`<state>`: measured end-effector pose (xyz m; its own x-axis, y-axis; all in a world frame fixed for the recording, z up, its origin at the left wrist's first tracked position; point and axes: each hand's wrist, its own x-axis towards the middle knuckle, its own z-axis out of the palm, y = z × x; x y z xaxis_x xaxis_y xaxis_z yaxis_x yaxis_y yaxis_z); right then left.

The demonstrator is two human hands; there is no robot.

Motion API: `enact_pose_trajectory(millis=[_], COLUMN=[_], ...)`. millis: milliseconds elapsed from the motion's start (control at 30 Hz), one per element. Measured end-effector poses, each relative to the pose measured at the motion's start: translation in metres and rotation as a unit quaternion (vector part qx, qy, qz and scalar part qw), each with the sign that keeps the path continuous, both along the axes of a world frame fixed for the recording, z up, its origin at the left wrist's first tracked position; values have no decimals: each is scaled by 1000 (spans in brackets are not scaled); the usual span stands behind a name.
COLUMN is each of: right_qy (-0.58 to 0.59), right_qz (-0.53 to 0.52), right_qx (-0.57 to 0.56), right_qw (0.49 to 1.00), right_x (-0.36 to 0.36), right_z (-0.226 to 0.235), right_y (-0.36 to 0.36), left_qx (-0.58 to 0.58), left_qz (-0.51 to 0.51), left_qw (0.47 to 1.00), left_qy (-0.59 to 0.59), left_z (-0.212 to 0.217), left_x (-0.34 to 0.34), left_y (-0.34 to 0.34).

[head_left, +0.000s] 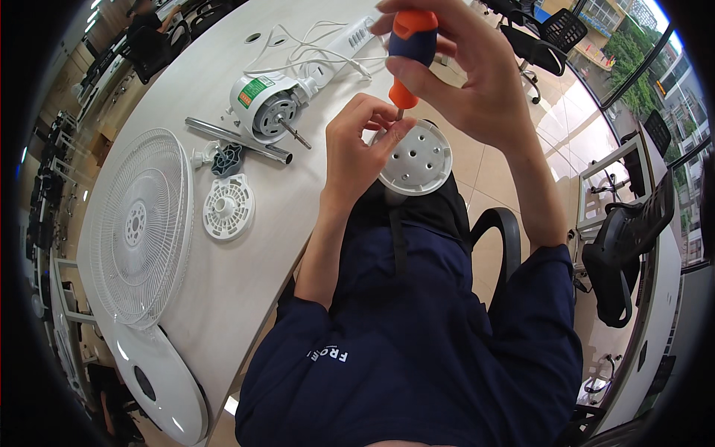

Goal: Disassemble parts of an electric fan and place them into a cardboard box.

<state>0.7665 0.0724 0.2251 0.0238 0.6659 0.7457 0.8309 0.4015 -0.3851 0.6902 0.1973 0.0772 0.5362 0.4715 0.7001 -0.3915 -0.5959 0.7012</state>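
An orange and navy screwdriver (414, 46) points down, its handle in the fingers of my right hand (484, 86). Its short metal shaft runs down to the pinched fingertips of my left hand (359, 141), which hide the tip and whatever they pinch there. Those fingertips are at the upper left edge of a white round part (428, 165) with several holes in its face. This part sits over my lap, beside the table edge, and seems to be the end of a white piece mostly hidden beneath it.
On the white table (290, 216) lie a fan motor head (257, 97), metal tubes (238, 140), a dark knob (227, 160), a round plastic grille (228, 207), a wire fan guard (138, 223), a white base (160, 380) and a power strip (346, 46) with cables. Office chairs (633, 238) stand right.
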Motion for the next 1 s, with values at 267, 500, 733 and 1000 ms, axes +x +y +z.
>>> enact_pose_trajectory(millis=[267, 500, 733, 1000], right_qy=[99, 17, 78, 176], right_qz=[45, -28, 110, 92], right_qx=[-15, -13, 10, -72], right_qw=[994, 999, 991, 978], right_x=[24, -3, 26, 29], right_z=[-10, 1, -16, -15], right_y=[13, 9, 27, 21], left_qx=[28, 0, -16, 10], left_qz=[-19, 13, -62, -38], left_qw=[998, 1000, 996, 997], left_qy=[-46, -29, -61, -70], left_z=[3, -6, -6, -4], left_x=[1, 2, 5, 2], left_y=[-2, 5, 4, 1])
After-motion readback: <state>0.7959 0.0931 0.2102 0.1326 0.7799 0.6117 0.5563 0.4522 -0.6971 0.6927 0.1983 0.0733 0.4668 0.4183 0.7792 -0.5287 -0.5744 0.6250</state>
